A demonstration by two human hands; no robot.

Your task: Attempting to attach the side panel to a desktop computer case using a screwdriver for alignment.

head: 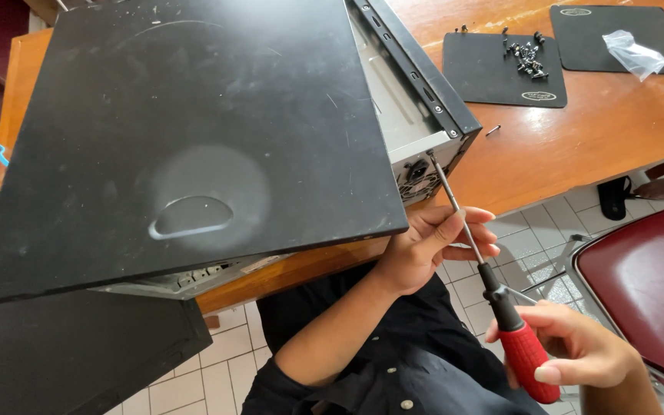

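Head view: my right hand (578, 350) grips the screwdriver (493, 292), left fingers (463, 230) pinch its shaft, steadying the tip at the computer case (186, 131) rear

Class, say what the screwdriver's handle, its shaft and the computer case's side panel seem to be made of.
Screwdriver handle: red, ribbed, probably plastic or rubber. Shaft: thin, grey, shiny, likely steel. Side panel: flat, matt black, scuffed, apparently painted sheet metal.
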